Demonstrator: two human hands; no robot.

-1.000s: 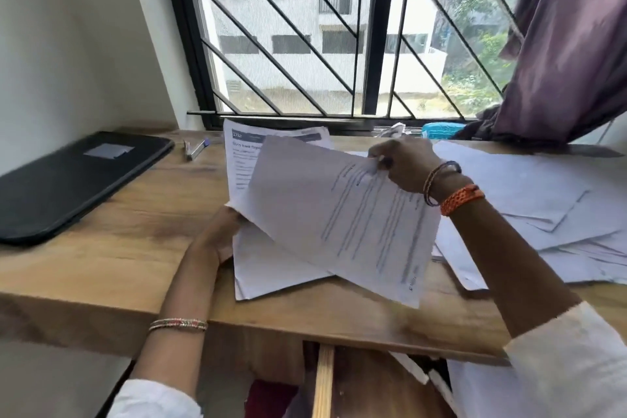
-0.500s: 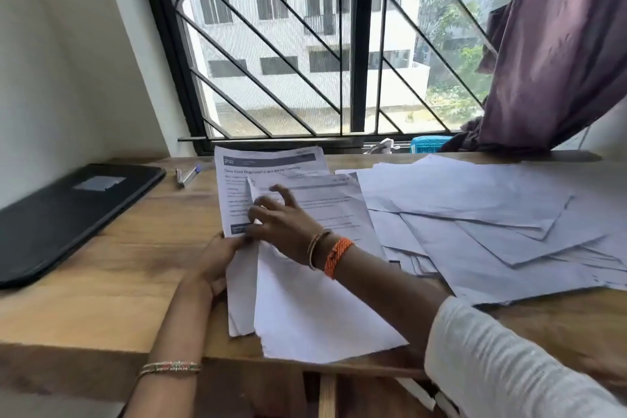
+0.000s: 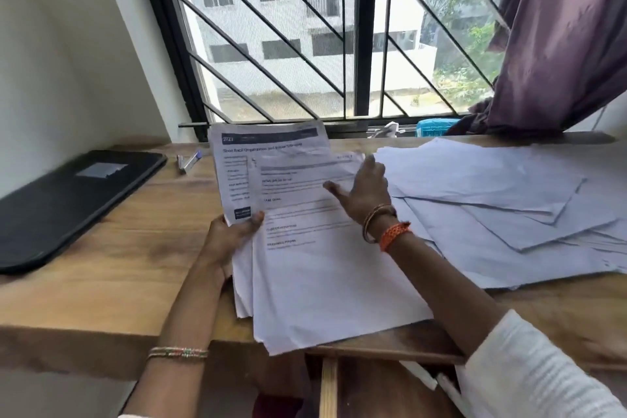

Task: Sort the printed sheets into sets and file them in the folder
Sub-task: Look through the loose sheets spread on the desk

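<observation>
**Sorting under way: a set building in the left hand, the loose pile waiting**

The left hand [image 3: 230,234] was closed on the left edge of a small stack of white printed sheets [image 3: 305,248], thumb on top and fingers hidden beneath. The stack lay partly on the pale wooden desk [image 3: 118,248], its near end overhanging the front edge and its far end lifted toward the window. The rearmost page, with a dark header band, stuck out to the left behind the top page.

The right hand [image 3: 364,195] was open and held nothing, fingers spread and resting over the top page's right side, beside a broad, untidy spread of white sheets lying blank side up [image 3: 509,207] across the right of the desk.

The black flat folder [image 3: 68,200] lay shut at the left end of the desk, well apart from both hands, with a small pen [image 3: 188,161] just beyond it.

The step in hand appeared to be collation, with filing not yet begun. The next move probably called for the right hand to lift one sheet off the spread, turn it to read its heading, and match it to the held set. Thin sheets cling, so two could easily come up together, and the overhanging stack might slip if the left grip eased.
</observation>
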